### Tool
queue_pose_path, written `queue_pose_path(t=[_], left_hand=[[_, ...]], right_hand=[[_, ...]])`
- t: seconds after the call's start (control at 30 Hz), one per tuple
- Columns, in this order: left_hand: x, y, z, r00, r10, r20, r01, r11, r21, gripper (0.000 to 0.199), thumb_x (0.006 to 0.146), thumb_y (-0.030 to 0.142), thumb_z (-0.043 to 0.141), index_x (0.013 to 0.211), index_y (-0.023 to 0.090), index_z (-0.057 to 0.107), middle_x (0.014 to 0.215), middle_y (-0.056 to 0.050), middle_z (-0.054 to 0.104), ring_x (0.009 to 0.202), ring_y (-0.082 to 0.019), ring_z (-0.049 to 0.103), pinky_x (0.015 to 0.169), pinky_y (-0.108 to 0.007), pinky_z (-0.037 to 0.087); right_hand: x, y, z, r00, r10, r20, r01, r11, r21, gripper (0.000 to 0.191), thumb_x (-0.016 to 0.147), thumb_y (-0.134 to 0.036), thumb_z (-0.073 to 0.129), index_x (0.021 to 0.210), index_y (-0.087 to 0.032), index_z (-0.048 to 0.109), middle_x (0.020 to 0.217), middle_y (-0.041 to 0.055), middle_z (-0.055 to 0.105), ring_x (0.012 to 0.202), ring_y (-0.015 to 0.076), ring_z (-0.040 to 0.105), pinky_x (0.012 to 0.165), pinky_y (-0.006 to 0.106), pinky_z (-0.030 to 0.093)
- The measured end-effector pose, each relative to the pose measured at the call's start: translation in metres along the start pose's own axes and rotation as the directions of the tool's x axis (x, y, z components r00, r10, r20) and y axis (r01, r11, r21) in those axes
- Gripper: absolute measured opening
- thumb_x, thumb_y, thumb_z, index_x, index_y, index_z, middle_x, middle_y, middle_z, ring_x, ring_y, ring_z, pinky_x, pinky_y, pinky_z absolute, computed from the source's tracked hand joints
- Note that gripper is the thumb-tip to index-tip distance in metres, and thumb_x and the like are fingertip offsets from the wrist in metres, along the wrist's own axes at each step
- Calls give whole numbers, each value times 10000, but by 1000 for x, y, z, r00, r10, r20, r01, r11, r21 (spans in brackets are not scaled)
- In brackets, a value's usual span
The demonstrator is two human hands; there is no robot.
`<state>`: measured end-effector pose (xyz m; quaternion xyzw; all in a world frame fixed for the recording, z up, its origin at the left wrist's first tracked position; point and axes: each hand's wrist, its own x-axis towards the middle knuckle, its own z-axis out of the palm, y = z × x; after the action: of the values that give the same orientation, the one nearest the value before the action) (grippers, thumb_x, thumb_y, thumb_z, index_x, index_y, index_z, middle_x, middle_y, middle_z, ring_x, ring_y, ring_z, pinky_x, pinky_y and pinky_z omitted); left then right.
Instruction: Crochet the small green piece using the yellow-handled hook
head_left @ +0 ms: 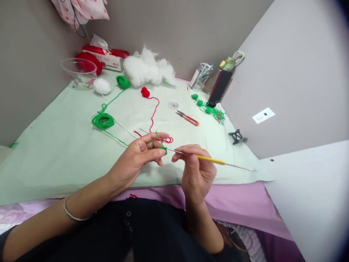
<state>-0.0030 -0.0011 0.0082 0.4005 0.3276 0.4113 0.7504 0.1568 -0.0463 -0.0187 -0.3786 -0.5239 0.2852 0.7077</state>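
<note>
Pinched between the thumb and fingers of my left hand (143, 151) is a small piece of green crochet (163, 149), with green yarn looped over the raised index finger. My right hand (197, 169) grips a crochet hook (211, 159) by its yellow handle. The hook's thin metal shaft points left and meets the green stitches; its other metal end sticks out to the right. From a loose coil of green yarn (103, 120), a strand runs toward my left hand. Behind the fingers lies a loop of red yarn (167, 139), joined to a small red yarn bundle (145, 92).
Thread snips (187, 118) lie beyond my right hand, near a small clear dish (173, 105). Green crocheted balls (208, 110) and yarn scraps sit at right, before a phone (220, 86). White stuffing (148, 69), a tissue box (105, 60) and a clear tub (79, 74) line the back.
</note>
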Motion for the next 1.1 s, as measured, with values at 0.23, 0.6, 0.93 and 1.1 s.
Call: queue_pose_path(t=[0.23, 0.6, 0.93, 1.1], left_hand=[[0, 1, 0, 1000, 3, 18, -3, 1000, 15, 499, 840, 219, 832, 1316, 166, 690, 849, 32, 661, 675, -88, 624, 683, -239, 484], [-2, 3, -2, 999, 2, 48, -5, 997, 78, 904, 838, 237, 845, 1622, 175, 401, 835, 54, 650, 664, -106, 641, 688, -274, 484], [-3, 3, 4, 1000, -12, -6, 12, 1000, 16, 952, 797, 206, 879, 1620, 190, 400, 845, 57, 661, 694, -108, 662, 760, -270, 544], [-4, 0, 6, 999, -9, 42, 12, 998, -67, 906, 857, 207, 833, 1629, 162, 360, 850, 44, 691, 749, -125, 713, 795, -272, 574]], right_hand=[[1, 1, 0, 1000, 4, 7, -4, 1000, -18, 193, 1041, -246, 590, 1049, -278, 779, 891, 10, 723, 745, 143, 700, 677, 334, 565], [0, -1, -1, 999, -21, 25, 22, 999, -43, 178, 1037, -228, 591, 1037, -261, 767, 896, 8, 730, 738, 141, 702, 690, 328, 569], [-3, 8, 5, 997, -73, -9, 72, 995, -62, 180, 1029, -258, 606, 1050, -284, 782, 949, 22, 758, 813, 160, 708, 732, 344, 592], [-3, 11, 8, 995, -93, -26, 88, 987, -135, 177, 1023, -271, 615, 1049, -298, 788, 934, 21, 770, 857, 172, 699, 760, 346, 591]])
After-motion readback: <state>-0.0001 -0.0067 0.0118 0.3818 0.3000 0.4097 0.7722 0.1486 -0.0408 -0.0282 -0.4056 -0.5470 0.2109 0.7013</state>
